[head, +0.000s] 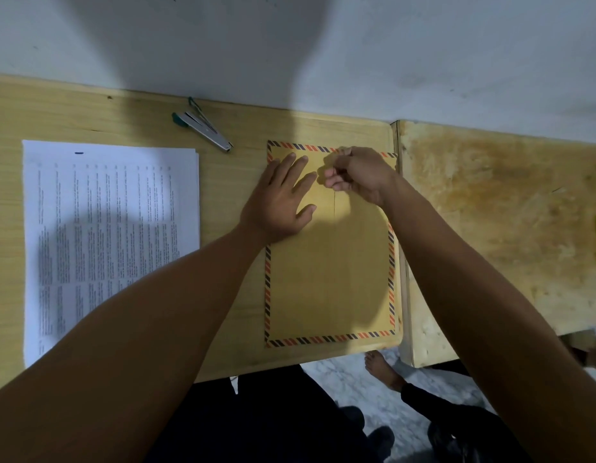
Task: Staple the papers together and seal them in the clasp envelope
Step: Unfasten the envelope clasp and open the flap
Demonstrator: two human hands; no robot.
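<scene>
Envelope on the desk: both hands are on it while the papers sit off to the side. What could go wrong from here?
1. The papers lie outside the envelope, and the stapler lies apart from them, so the envelope may get closed empty or with the sheets unstapled.
2. The right hand pinches near the flap end while the left hand presses flat; a hard pull could tear or bend the clasp area, which is hidden.
3. The envelope lies close to the desk edge and could slide off.

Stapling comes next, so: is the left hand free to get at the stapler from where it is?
Probably yes: the left hand lies flat on the envelope, holding nothing, and bare desk separates it from the stapler.
</scene>
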